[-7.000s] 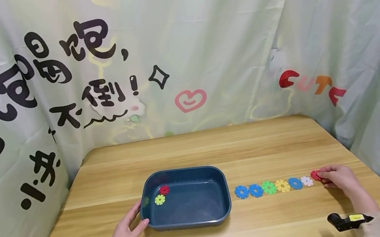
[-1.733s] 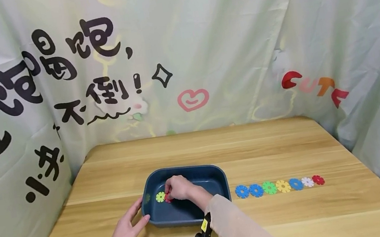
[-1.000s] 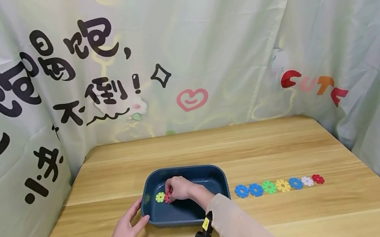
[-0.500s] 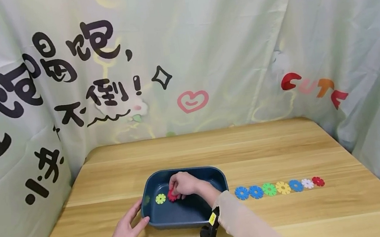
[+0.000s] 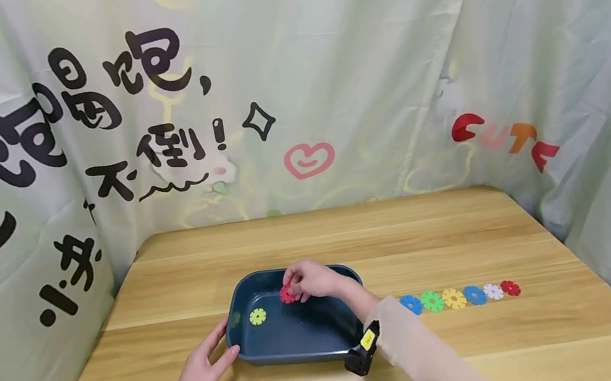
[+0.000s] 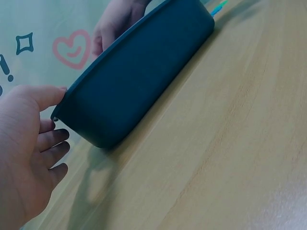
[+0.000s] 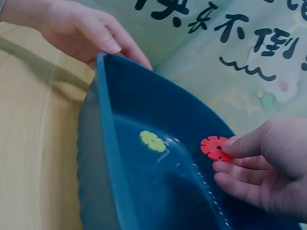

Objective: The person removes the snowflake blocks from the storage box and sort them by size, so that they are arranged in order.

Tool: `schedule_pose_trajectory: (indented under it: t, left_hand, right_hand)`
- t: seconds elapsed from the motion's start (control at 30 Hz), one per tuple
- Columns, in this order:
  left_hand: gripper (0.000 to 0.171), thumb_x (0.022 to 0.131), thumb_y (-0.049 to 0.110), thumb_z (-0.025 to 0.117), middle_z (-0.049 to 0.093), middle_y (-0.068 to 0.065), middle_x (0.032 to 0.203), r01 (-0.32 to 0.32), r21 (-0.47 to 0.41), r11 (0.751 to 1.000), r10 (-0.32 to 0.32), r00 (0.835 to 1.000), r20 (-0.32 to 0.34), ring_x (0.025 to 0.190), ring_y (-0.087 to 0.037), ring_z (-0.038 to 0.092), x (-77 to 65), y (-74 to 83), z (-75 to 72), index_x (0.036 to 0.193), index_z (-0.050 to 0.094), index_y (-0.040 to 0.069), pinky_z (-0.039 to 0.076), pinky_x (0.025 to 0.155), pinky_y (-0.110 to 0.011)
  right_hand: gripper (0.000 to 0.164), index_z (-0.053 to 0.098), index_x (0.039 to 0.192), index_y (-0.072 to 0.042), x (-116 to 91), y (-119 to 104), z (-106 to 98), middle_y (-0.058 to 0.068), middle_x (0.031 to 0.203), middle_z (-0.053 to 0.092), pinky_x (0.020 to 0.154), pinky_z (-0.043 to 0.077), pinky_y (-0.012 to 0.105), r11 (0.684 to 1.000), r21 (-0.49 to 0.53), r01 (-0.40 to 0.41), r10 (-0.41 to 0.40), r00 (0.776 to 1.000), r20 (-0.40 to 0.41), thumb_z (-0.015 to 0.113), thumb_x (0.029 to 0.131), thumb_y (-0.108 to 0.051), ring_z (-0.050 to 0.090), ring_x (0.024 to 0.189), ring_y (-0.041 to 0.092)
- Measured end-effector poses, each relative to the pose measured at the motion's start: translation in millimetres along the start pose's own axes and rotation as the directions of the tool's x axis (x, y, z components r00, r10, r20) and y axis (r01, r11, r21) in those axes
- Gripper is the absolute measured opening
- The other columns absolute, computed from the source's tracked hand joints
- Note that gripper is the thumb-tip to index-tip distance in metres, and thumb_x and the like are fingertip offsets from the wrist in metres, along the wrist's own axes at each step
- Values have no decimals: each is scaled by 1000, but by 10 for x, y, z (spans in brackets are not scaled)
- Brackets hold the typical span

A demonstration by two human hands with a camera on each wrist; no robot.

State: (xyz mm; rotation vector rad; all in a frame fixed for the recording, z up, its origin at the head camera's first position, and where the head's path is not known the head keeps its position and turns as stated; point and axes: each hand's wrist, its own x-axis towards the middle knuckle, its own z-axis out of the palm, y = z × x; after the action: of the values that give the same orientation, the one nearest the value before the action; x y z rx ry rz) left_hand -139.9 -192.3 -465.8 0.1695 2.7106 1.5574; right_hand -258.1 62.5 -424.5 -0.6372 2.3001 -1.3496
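In the head view my right hand (image 5: 312,280) pinches a red snowflake disc (image 7: 214,148) between thumb and fingertips, up over the inside of the dark blue plastic tub (image 5: 300,359). The right wrist view shows the disc's notched edge and small centre slot. A yellow-green snowflake disc (image 5: 257,316) lies on the tub floor toward its left end. At the tub's left front corner, my left hand (image 5: 196,375) holds the rim, thumb at the edge and fingers along the outer wall; the left wrist view shows this thumb (image 6: 50,97) close up.
Right of the tub runs a row of snowflake discs on the wooden table (image 5: 435,237): blue (image 5: 411,304), green (image 5: 432,301), yellow (image 5: 453,298), blue, white and red (image 5: 510,288). My right sleeve (image 5: 415,344) hides the row's left end. A printed curtain (image 5: 354,79) hangs behind.
My right hand came from the row's right end into the tub, took hold of the red disc there, then lifted it up and to the right. The left hand stays at the rim.
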Motion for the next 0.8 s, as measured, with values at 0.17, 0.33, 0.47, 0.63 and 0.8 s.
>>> schedule_pose_trajectory:
  t: [0.17, 0.33, 0.47, 0.63, 0.8]
  left_hand:
    - [60, 88, 25, 64, 42, -21, 138, -3, 3, 1000, 3, 1000, -1, 129, -39, 35, 1, -1, 1, 139, 41, 3, 28, 101, -58]
    - [59, 88, 24, 64, 43, -22, 138, -7, -7, 1000, 7, 1000, -2, 126, -39, 39, 4, 6, 1, 138, 41, 2, 31, 100, -56]
    - [58, 88, 23, 64, 44, -22, 137, -15, -7, 1000, 15, 1000, -4, 125, -39, 41, 12, 4, 0, 138, 42, 2, 32, 100, -54]
    - [59, 88, 24, 64, 45, -21, 136, -4, -6, 1000, 4, 1000, -5, 124, -38, 42, 6, -11, 0, 138, 43, 2, 32, 100, -54]
    - [59, 88, 24, 64, 45, -21, 136, -1, -18, 1000, 1, 1000, -2, 124, -39, 42, 11, -16, 2, 138, 42, 2, 32, 100, -54]
  right_hand:
    - [7, 59, 95, 3, -130, 26, -131, 7, 78, 56, 65, 55, 41, 1000, 18, 9, -8, 999, -37, 56, 88, 3, 59, 66, 21]
    - [9, 59, 96, 5, -286, 30, -268, 8, 80, 56, 67, 54, 44, 997, 52, 50, -45, 994, -102, 58, 88, 2, 58, 67, 22]
    - [11, 59, 98, 6, -448, 59, -390, 9, 82, 56, 70, 53, 48, 992, 79, 94, -82, 987, -138, 58, 89, 1, 59, 69, 22]
    - [14, 57, 101, 8, -678, 138, -545, 10, 84, 57, 70, 53, 48, 987, 118, 113, -90, 979, -184, 57, 89, 2, 60, 74, 24]
    - [15, 57, 102, 10, -924, 240, -733, 12, 85, 58, 69, 54, 42, 985, 133, 112, -78, 968, -239, 56, 88, 4, 61, 78, 31]
